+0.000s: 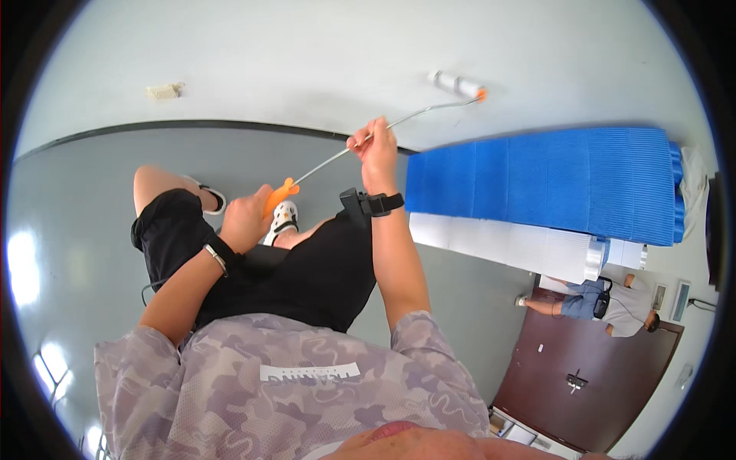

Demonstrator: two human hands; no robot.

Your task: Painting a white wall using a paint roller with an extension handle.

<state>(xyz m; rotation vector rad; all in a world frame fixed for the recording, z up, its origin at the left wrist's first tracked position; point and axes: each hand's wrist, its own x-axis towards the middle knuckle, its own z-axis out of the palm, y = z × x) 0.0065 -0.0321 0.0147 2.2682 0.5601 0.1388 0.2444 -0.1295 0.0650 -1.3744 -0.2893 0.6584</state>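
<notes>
A paint roller with a long thin metal rod stretches from low in front of me up toward the right. My left hand (245, 220) is closed around its orange handle (280, 197). Farther up, the fingers of my right hand (377, 153) are closed on the metal rod (322, 165). At the far end the white roller sleeve (456, 83), with an orange end cap (481, 95), is at the white wall (307, 54). The sleeve looks slightly blurred; whether it presses on the wall I cannot tell.
A socket-like beige fitting (164, 91) sits on the wall at left. Stacked blue corrugated sheets (537, 180) and white ones (498, 241) stand to the right. Beyond them a person (613, 303) stands by a brown door (590, 376). My feet are on the grey floor (84, 199).
</notes>
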